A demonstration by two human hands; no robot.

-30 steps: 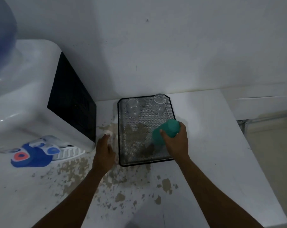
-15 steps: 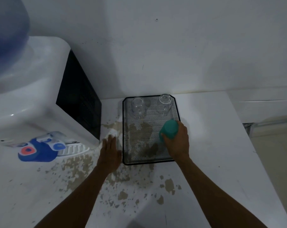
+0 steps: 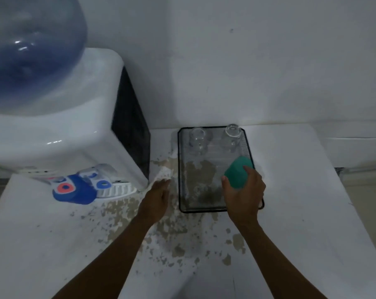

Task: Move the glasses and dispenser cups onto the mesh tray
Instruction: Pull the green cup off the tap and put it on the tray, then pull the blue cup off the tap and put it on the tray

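Observation:
A black mesh tray (image 3: 213, 210) lies on the white counter against the wall. Two clear glasses stand at its far end, one on the left (image 3: 197, 139) and one on the right (image 3: 232, 134). My right hand (image 3: 244, 194) grips a teal cup (image 3: 238, 173), tilted, over the tray's right side; I cannot tell whether the cup touches the mesh. My left hand (image 3: 155, 196) rests flat on the counter just left of the tray, fingers together, holding nothing.
A white water dispenser (image 3: 60, 130) with a blue bottle (image 3: 29, 55) stands at the left; its taps (image 3: 75, 186) and drip grille (image 3: 116, 189) face the counter. The counter's paint (image 3: 174, 234) is chipped. The counter's right edge drops to the floor.
The teal cup in my right hand has stayed over the tray's right side, tilting a little. My left hand has stayed on the counter beside the tray. The camera has shifted.

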